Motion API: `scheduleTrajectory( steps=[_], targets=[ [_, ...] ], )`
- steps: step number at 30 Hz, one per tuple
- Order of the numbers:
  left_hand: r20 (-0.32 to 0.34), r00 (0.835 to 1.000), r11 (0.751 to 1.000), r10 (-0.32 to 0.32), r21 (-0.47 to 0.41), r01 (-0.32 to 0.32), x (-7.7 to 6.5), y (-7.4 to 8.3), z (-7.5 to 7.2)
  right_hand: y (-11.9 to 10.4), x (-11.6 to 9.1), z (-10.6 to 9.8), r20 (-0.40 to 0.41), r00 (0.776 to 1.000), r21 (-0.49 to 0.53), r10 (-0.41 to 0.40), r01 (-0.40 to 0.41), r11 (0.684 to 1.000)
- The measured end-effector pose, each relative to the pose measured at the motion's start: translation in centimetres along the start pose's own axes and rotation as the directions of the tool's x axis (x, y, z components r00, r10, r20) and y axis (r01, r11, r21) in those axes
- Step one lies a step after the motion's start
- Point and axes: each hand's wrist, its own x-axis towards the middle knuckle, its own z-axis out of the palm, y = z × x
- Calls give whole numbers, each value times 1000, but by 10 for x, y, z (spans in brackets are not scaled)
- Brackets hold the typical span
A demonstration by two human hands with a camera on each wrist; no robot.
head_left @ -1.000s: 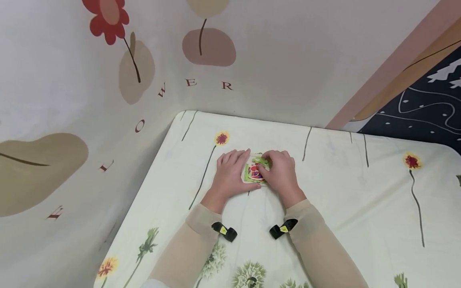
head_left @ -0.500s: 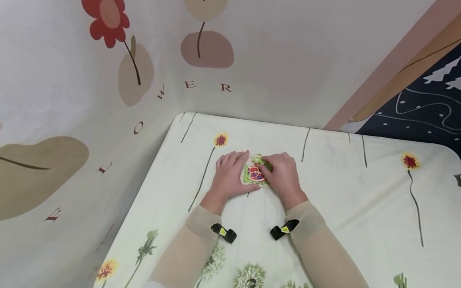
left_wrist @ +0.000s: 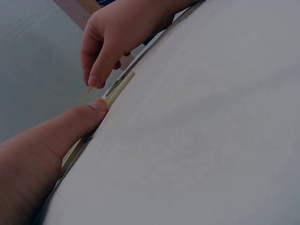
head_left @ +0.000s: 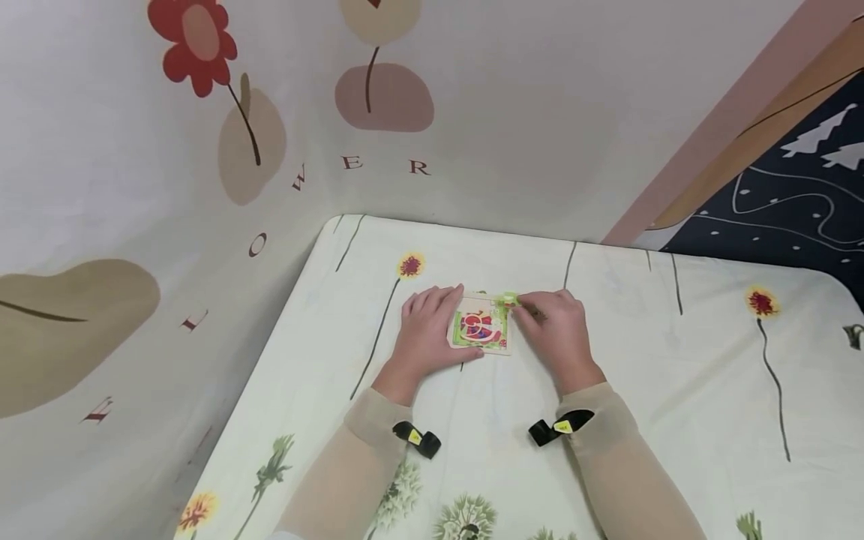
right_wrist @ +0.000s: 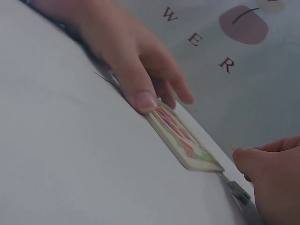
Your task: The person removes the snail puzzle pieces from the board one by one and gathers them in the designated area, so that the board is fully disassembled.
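Note:
A small square wooden jigsaw board (head_left: 498, 352) with a bright red, green and purple picture lies on the table. My left hand (head_left: 425, 326) holds it from the left, thumb along the near edge (right_wrist: 187, 166) and fingers toward the far edge. At the board's upper right corner, my right hand (head_left: 559, 326) pinches a green jigsaw piece (head_left: 508, 300) between thumb and index finger. In the right wrist view this piece (right_wrist: 229, 144) shows as a thin edge, raised above the table. The right hand's other fingers are curled in.
A small dark-green patterned thing (right_wrist: 239, 191) lies by the board's corner, under the right hand. The table wears a white flower-print cloth (head_left: 675, 375). A fabric wall (head_left: 526, 135) with printed letters rises behind it and on the left.
The right hand has moved right, off the board's picture to its upper right corner, with the green jigsaw piece now showing in its fingertips. The left hand keeps its hold on the board.

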Motion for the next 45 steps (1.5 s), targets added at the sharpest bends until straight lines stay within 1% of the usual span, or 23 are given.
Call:
scheduleTrajectory(
  steps=[10, 18, 22, 27, 30, 35, 42, 45],
  targets=[
    [-5, 1000, 1000, -2, -1, 2, 1, -1, 2, 28, -11, -20, -69, 997, -4, 34, -34, 999],
    [-9, 1000, 1000, -7, -9, 7, -1, 0, 1, 42, -19, -33, -80, 995, -25, 58, -60, 998],
    [-6, 1000, 1000, -10, -16, 10, -2, -1, 0, 45, -22, -36, -80, 994, -25, 69, -71, 997],
    [1, 1000, 1000, -13, -6, 13, -2, -1, 0, 47, -22, -35, -77, 996, -17, 34, -35, 999],
    [-4, 1000, 1000, -8, -13, 8, -2, -1, 1, 47, -22, -36, -96, 995, -25, 14, -16, 1000],
    [-9, 1000, 1000, 0, -16, 0, -1, 1, 1, 47, -22, -36, -126, 992, -28, 7, -10, 1000],
    [-7, 1000, 1000, 1, -18, -1, -1, 1, -1, 44, -20, -34, -110, 994, -19, -11, 9, 1000],
    [-8, 1000, 1000, 1, -20, -1, 0, 1, -2, 43, -19, -32, -98, 995, -29, 2, -5, 1000]
  ],
)
